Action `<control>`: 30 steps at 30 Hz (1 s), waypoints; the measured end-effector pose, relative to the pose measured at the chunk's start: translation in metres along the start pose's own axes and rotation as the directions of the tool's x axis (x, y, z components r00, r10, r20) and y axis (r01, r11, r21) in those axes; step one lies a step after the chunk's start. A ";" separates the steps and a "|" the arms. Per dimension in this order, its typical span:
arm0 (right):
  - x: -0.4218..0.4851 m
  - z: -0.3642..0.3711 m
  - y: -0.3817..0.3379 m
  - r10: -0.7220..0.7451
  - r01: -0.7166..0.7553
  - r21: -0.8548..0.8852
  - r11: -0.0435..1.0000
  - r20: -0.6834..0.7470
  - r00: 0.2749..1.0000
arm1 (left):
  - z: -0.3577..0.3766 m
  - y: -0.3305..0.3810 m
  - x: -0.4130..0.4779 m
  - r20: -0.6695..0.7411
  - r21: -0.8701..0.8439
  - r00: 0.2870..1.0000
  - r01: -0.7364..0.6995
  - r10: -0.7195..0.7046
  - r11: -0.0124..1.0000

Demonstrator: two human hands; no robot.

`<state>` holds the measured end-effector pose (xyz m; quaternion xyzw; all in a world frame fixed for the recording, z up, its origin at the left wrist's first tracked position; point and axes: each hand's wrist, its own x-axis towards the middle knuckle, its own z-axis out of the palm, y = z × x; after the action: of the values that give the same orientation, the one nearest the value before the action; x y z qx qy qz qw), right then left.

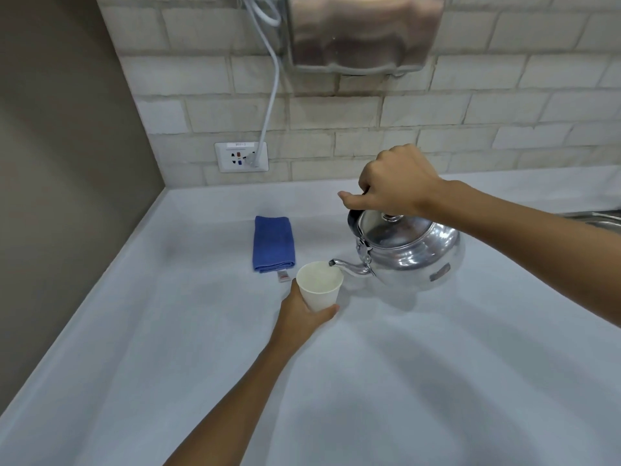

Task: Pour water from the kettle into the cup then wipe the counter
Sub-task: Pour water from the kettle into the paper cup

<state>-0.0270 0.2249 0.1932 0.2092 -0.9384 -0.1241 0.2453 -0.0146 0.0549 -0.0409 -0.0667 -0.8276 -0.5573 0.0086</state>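
Note:
A shiny metal kettle (411, 253) hangs tilted above the white counter (168, 331), its spout tip over the rim of a white paper cup (320, 285). My right hand (393, 183) grips the kettle's dark handle from above. My left hand (302, 314) wraps the lower part of the cup and holds it tilted toward the spout. I cannot make out a stream of water. A folded blue cloth (273, 243) lies on the counter, just behind and left of the cup, touched by neither hand.
A small label (283, 275) lies beside the cloth. A brick-tiled wall carries a socket (241, 157) with a white cable and a metal wall unit (363, 31) overhead. A grey wall bounds the left. A sink edge (594, 217) shows far right.

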 end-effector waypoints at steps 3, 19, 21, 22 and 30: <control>0.002 -0.003 -0.001 -0.011 0.011 -0.002 1.000 0.001 1.000 | -0.001 0.000 -0.001 0.005 -0.015 1.000 -0.003 0.003 1.000; 0.009 -0.014 -0.003 -0.050 0.051 -0.049 0.998 0.017 0.999 | -0.002 -0.001 -0.001 0.025 -0.048 0.998 -0.049 0.050 0.998; 0.009 -0.014 -0.003 -0.047 0.048 -0.047 0.998 0.021 0.999 | -0.002 -0.001 0.000 0.026 -0.045 0.998 -0.056 0.057 0.997; 0.010 -0.015 -0.003 -0.045 0.046 -0.046 0.998 0.023 0.999 | -0.002 -0.001 0.000 0.027 -0.043 0.998 -0.059 0.060 0.997; 0.009 -0.019 -0.001 -0.044 0.046 -0.072 0.996 0.027 0.999 | -0.001 -0.002 0.000 0.022 -0.035 0.997 -0.075 0.075 0.997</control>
<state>-0.0241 0.2173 0.2123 0.2194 -0.9314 -0.1662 0.2380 -0.0148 0.0531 -0.0418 -0.1044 -0.8150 -0.5697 0.0186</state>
